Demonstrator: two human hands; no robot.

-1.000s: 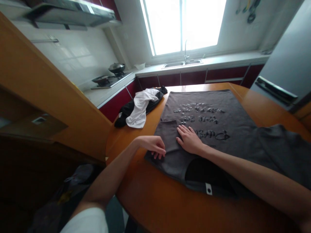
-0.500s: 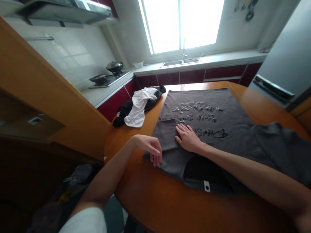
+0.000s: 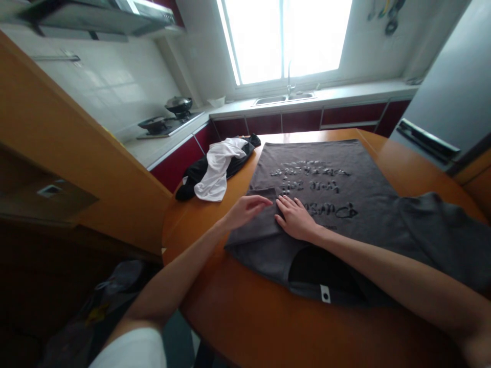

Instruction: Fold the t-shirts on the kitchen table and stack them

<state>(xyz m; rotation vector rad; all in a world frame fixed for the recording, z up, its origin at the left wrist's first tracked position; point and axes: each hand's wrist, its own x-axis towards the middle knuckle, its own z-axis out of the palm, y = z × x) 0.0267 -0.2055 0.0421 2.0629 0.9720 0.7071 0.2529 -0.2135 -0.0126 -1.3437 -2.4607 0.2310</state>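
A dark grey T-shirt with dark lettering lies spread on the wooden table, its neck opening towards me and a small white label at the collar. The left sleeve is folded inward over the shirt body; on the right the other sleeve sticks out, rumpled. My right hand rests flat on the shirt beside the folded sleeve's edge, fingers stretched out. Over that sleeve is my left hand, its fingers extended towards the right hand and nothing held. Whether its fingertips touch the cloth I cannot tell.
White and black garments lie in a pile at the table's far left edge. The round wooden table has its near edge before me. Behind are a stove with pans, a sink and a fridge.
My left hand has moved up and to the right from the shirt's shoulder edge, its drooping fingers now stretched out over the folded sleeve. My right hand stays in place on the shirt.
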